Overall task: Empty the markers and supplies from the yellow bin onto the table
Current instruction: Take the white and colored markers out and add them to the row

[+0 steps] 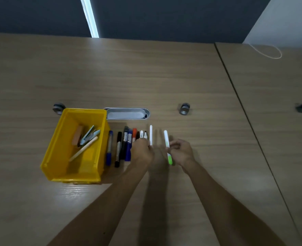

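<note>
The yellow bin (58, 153) stands left of centre on the wooden table. Inside it lie a peach eraser block (77, 135), pale blue clips (89, 135) and a cream stick (83, 151). To the right of the bin, several markers (123, 144) lie side by side in a row: blue, black, orange and white ones. My left hand (143, 151) rests at the right end of that row, fingers closed around a thin white pen (151, 134). My right hand (181, 150) pinches a white marker with a green cap (167, 147) just above the table.
A grey oval cable tray (127, 113) is set into the table behind the bin. Dark round grommets (184, 108) sit at left, centre-right and far right. A seam (238, 96) splits off a second tabletop on the right, where a white cord (269, 52) loops.
</note>
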Action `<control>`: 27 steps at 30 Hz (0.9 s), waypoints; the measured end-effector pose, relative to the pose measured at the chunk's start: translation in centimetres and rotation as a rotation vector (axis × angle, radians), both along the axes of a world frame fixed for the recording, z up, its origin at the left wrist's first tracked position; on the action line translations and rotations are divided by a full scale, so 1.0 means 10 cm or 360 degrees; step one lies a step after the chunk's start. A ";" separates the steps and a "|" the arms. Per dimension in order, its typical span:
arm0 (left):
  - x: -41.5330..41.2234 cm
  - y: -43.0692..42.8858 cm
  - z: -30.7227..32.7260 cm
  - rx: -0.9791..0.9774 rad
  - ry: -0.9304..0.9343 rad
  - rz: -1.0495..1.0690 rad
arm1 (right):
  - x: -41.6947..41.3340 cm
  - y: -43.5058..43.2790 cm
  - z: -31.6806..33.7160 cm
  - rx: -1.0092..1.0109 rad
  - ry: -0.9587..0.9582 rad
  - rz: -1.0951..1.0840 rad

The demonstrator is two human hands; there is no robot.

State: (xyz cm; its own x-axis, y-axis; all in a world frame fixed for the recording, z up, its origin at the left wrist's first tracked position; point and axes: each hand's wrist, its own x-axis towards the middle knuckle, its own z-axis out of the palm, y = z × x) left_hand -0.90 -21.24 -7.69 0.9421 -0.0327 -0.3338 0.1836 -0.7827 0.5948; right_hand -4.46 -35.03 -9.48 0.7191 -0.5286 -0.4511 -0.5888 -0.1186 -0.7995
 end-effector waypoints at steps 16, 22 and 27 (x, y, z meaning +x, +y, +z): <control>-0.05 -0.04 -0.06 0.0292 -0.0155 0.0038 | 0.19 0.11 -0.20 0.0143 0.0019 0.0233; -0.06 0.26 0.27 -0.0042 -0.0583 0.0120 | 0.04 0.07 -0.08 0.0010 0.0010 0.0222; 0.01 0.72 0.60 -0.0453 -0.1182 0.0197 | -0.10 0.09 -0.07 -0.0227 0.0099 0.0277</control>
State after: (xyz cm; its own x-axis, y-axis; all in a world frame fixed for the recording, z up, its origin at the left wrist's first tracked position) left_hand -0.79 -14.03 -1.67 0.9170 0.0969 0.3869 -0.2630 -0.5824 0.7692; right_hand -5.44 -34.09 -10.20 0.7781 -0.4606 -0.4271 -0.5972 -0.3316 -0.7304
